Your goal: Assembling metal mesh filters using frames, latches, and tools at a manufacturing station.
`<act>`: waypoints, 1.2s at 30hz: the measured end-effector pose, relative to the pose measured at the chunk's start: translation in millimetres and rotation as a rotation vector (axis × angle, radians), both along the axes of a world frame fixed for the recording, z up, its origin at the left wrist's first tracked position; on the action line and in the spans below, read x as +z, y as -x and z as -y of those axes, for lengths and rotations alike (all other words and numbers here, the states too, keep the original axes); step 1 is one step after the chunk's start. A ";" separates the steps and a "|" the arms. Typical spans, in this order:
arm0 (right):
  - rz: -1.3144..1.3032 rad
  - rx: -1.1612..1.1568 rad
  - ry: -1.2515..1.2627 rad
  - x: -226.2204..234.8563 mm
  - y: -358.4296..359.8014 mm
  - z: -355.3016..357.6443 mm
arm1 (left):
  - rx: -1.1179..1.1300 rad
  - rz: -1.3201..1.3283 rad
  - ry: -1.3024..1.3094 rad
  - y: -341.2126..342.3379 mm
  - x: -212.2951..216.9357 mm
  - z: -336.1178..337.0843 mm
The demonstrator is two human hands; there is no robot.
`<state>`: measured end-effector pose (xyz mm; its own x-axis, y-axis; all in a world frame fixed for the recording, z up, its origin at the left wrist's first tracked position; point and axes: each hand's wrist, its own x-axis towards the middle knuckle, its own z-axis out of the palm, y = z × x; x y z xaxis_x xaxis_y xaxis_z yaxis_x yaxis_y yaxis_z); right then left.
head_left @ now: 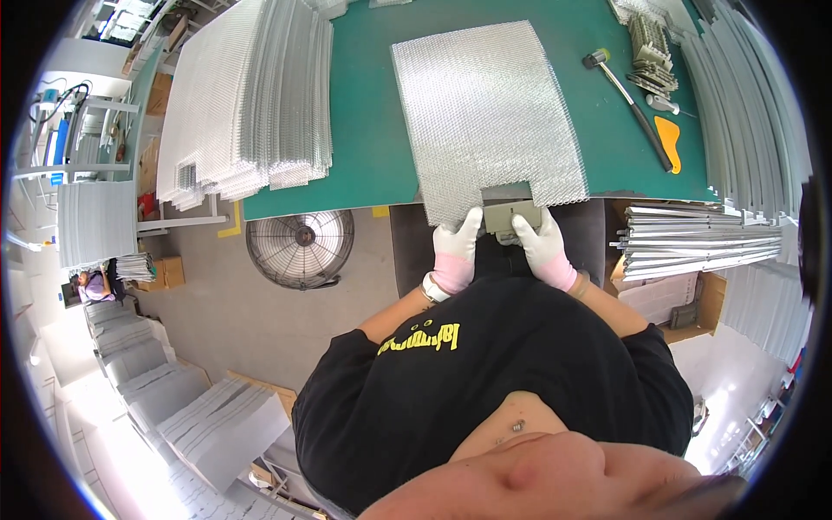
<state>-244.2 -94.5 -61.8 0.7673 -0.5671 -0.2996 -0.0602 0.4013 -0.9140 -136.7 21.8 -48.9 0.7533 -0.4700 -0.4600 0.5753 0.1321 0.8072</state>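
Note:
A silvery expanded-metal mesh sheet (485, 113) lies on the green table, its near edge with a rectangular notch overhanging the front. At that notch sits a small grey-green flat metal piece (507, 215). My left hand (458, 251), in a white and pink glove, is closed on the sheet's near left corner, thumb on top beside the metal piece. My right hand (546, 250), gloved alike, pinches the grey-green piece with its thumb on the upper face. The fingers beneath are partly hidden.
A tall stack of mesh sheets (251, 95) stands left on the green tabletop (368, 113). To the right lie a mallet (637, 108), an orange scraper (666, 143), a screwdriver (663, 105) and stacked metal pieces (652, 56). Metal strips (693, 243) and a floor fan (301, 249) flank me.

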 end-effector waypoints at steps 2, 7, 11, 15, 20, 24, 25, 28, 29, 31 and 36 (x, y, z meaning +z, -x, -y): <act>-0.018 -0.013 0.145 2.3 -1.8 -0.8 | -0.008 0.034 -0.008 0.1 -2.4 -1.3; 0.034 0.001 -0.213 20.0 -8.4 0.1 | -0.057 0.121 -0.038 -0.2 -13.0 -4.9; 0.037 0.050 -0.068 6.6 -7.2 1.2 | -0.320 0.045 0.055 -3.6 -21.0 -4.3; 0.011 -0.209 -0.103 5.7 -1.5 9.6 | -0.512 0.025 -0.056 -17.2 -5.4 -4.3; -0.088 -0.223 -0.153 16.7 2.4 16.9 | -0.570 0.055 -0.079 -15.2 -14.6 -9.0; -0.106 -0.274 -0.149 22.0 -4.9 12.6 | -0.405 -0.115 0.179 -7.6 -15.7 -4.6; -0.101 -0.317 -0.189 23.8 -6.7 11.4 | -0.402 -0.134 0.190 -7.8 -14.8 -4.3; -0.089 -0.282 -0.125 15.6 -2.7 14.0 | -0.437 -0.131 0.149 -11.2 -9.8 -5.1; -0.087 -0.282 -0.126 15.0 -3.1 12.5 | -0.438 -0.129 0.148 -9.9 -9.7 -5.0; -0.114 -0.302 -0.047 15.3 -5.4 8.2 | -0.353 -0.182 0.227 -5.0 -6.7 -2.3; -0.009 -0.215 -0.151 1.2 5.1 9.6 | -0.498 -0.215 0.105 -7.2 19.3 -1.3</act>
